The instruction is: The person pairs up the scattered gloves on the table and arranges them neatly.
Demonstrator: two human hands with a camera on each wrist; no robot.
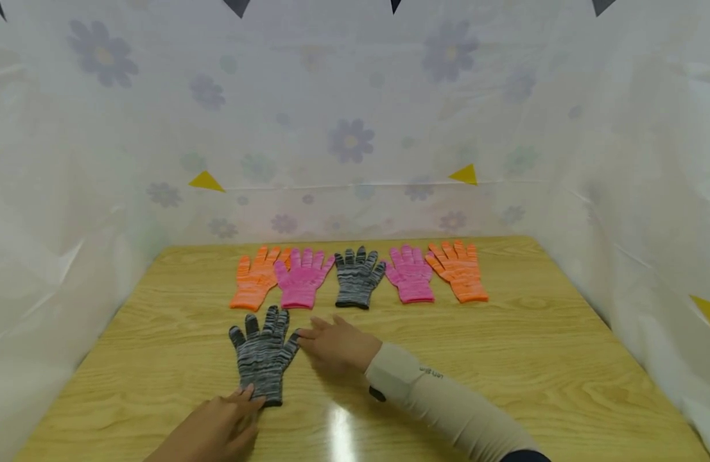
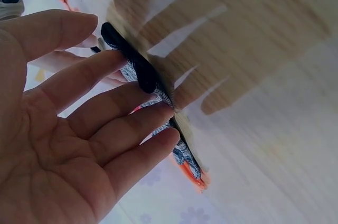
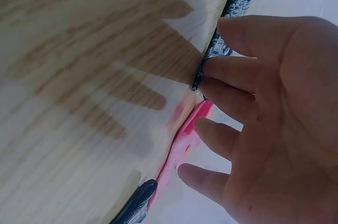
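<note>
A black-and-grey knit glove [image 1: 261, 362] lies flat on the wooden table, its fingers pointing away from me. At its cuff, my left hand [image 1: 216, 420] rests its fingertips. In the left wrist view that hand [image 2: 90, 123] has its fingers extended, touching the dark cuff edge. My right hand [image 1: 340, 343] touches the tip of the glove's outstretched thumb on the right side. Seen from the right wrist, the hand [image 3: 280, 102] is spread, with its thumb and index fingertips against the edge of the glove [image 3: 214, 49].
Behind lies a row of gloves: orange [image 1: 253, 282], pink [image 1: 300, 282], black-and-grey [image 1: 356, 279], pink [image 1: 411, 279] and orange [image 1: 460, 276]. The wooden table [image 1: 540, 372] is enclosed by a flower-patterned sheet [image 1: 309, 83] at the back and pale sheets at the sides.
</note>
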